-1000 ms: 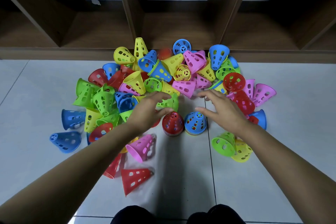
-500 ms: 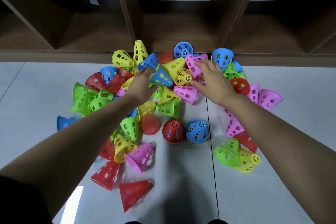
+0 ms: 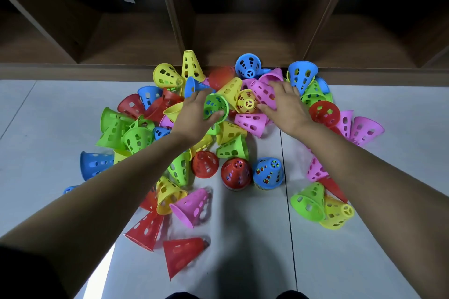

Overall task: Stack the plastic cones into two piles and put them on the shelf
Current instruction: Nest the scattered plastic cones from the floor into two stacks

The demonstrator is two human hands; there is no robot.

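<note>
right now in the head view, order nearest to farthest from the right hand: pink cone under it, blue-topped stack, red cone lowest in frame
1. Pink perforated plastic cone, touched by the right hand.
2. Blue-topped upright cone stack, mid-floor, toward the camera.
3. Red perforated plastic cone, lying bottom centre-left.

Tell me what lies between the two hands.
Head view: a yellow cone, small end toward the camera, lies between the left hand, gripping a green cone, and the right hand, on a pink cone.
</note>
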